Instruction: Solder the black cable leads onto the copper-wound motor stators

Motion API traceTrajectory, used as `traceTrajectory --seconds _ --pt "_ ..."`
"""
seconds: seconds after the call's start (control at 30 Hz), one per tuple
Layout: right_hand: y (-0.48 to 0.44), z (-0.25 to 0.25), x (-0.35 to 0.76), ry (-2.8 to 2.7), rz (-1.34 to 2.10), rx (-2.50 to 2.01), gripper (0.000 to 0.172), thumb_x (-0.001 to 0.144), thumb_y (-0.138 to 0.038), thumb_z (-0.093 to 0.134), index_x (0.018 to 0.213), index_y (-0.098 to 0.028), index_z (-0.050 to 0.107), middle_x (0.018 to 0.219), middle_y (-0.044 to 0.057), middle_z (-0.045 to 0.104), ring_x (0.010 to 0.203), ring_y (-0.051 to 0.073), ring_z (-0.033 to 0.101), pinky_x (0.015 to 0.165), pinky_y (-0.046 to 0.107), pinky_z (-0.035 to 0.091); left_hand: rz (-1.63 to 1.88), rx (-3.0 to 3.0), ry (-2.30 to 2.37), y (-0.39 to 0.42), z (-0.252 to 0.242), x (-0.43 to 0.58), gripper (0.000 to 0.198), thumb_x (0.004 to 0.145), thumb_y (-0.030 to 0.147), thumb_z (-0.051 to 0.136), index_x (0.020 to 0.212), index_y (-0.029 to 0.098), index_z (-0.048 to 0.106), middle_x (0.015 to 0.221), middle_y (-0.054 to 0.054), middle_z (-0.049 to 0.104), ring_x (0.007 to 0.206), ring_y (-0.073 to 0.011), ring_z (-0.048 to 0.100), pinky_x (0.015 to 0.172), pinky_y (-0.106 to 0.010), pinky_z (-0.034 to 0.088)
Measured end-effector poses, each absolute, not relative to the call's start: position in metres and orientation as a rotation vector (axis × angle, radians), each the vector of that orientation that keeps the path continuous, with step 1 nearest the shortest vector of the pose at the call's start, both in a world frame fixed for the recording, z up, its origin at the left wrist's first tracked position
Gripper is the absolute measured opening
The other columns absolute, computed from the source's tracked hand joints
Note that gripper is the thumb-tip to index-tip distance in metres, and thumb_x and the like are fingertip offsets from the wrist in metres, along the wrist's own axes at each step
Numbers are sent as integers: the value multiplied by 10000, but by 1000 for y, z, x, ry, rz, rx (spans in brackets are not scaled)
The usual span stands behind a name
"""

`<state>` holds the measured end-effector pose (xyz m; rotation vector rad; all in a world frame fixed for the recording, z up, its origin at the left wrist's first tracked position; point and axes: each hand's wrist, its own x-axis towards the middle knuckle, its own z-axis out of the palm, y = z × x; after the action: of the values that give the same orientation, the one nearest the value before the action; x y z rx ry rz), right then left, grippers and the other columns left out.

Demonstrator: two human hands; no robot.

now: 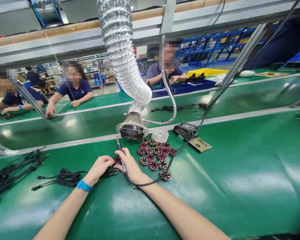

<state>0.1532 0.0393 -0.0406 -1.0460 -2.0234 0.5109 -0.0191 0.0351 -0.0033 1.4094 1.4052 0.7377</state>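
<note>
My right hand (131, 165) is closed around a soldering iron (120, 152) held like a pen, tip pointing up and away, its black cord running off to the right. My left hand (100, 168) is closed on a black cable end (110, 172) beside a small round red-and-black part (117, 160) that lies between my two hands. A blue band (84, 185) sits on my left wrist. Several more of the round parts (155, 155) are grouped just right of my right hand.
A fume extractor hood (132, 130) on a silver hose (120, 50) hangs just beyond my hands. A roll of tape (160, 135) and an iron stand (187, 131) sit to its right. Black cable bundles (62, 178) lie at left. Other people sit across the green belt (240, 166).
</note>
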Motion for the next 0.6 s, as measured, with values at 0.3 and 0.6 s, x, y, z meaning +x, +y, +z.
traceTrajectory --seconds 0.3,0.6 --pt "39 -40 153 -2012 561 -1021 635 743 -73 792 1279 -243 497 1197 69 464 967 201 626 868 356 536 784 1550 1516 35 -7 -20 316 706 463 657 684 151 612 659 -1 591 621 -130 473 605 -250 347" --pt "41 -44 152 -1999 540 -986 660 719 -36 779 1271 -260 494 1152 40 475 948 186 618 842 324 532 941 1456 1454 38 -3 -16 216 692 382 616 692 166 620 676 -4 611 645 -149 522 631 -254 386"
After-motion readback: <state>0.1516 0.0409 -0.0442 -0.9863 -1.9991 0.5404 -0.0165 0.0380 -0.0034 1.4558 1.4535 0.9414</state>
